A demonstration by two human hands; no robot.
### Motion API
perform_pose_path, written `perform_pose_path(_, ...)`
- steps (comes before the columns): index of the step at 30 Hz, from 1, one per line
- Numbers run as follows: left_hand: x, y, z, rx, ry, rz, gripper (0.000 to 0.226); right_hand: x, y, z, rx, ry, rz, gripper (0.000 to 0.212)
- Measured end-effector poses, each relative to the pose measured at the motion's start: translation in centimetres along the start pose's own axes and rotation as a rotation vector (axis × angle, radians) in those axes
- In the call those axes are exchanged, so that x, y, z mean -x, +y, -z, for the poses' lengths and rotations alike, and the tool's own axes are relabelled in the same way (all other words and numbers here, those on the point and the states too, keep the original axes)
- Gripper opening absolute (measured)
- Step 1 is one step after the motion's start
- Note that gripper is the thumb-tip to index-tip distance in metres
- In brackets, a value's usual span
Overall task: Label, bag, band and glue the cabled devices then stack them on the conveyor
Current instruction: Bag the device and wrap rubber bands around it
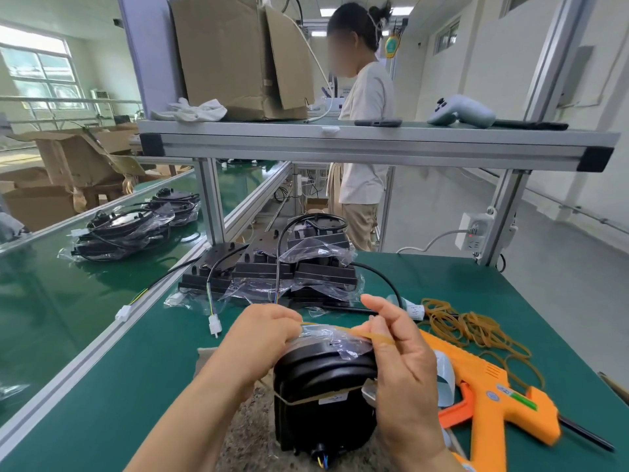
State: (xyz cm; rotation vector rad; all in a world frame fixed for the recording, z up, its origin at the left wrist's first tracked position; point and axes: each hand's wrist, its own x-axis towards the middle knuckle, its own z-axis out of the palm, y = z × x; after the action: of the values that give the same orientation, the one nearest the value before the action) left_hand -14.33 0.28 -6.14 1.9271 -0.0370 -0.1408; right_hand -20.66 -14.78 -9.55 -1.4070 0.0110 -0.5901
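Two hands work over one black device, which stands upright on the green table right in front of the person, its top wrapped in a clear bag. The left hand is curled tight, pinching one end of a single rubber band at the device's top. The right hand pinches the other end between thumb and fingers, forefinger lifted, so the band runs taut across the bagged top. A second band circles the body lower down. Just right of the right hand lies one orange glue gun, and beyond it a loose heap of bands, too many to count. Behind the hands sits a cluster of black devices with trailing cables; I cannot count them. To the left, on the conveyor, stand two bagged stacks, one behind the other. One other person stands past the shelf.
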Motion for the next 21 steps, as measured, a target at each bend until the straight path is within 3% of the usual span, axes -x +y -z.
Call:
perform_pose_path(2, 0.1, 0.1, 0.3, 0.041, -0.071, 0.066, 0.034, -0.1, 0.1, 0.3, -0.016, -0.007, -0.043, 0.036)
perform_pose_path(5, 0.2, 0.0, 1.0, 0.086, -0.084, 0.086, 0.042, -0.5, 0.0, 0.3, -0.055, -0.027, -0.111, 0.039)
perform_pose_path(13, 1.0, -0.8, 2.1, 0.300, -0.171, 0.159, 0.017, -0.4, 0.2, 0.4, -0.015, -0.019, -0.171, 0.044)
perform_pose_path(16, 1.2, -1.4, 2.9, 0.313, -0.201, 0.186, 0.017, -0.2, 0.1, 0.8, -0.052, -0.077, -0.260, 0.037)
perform_pose_path(21, 1.4, -2.8, 4.0, 0.283, -0.209, 0.135, 0.016, -0.4, 0.1, 0.6, -0.010, -0.064, -0.227, 0.040)
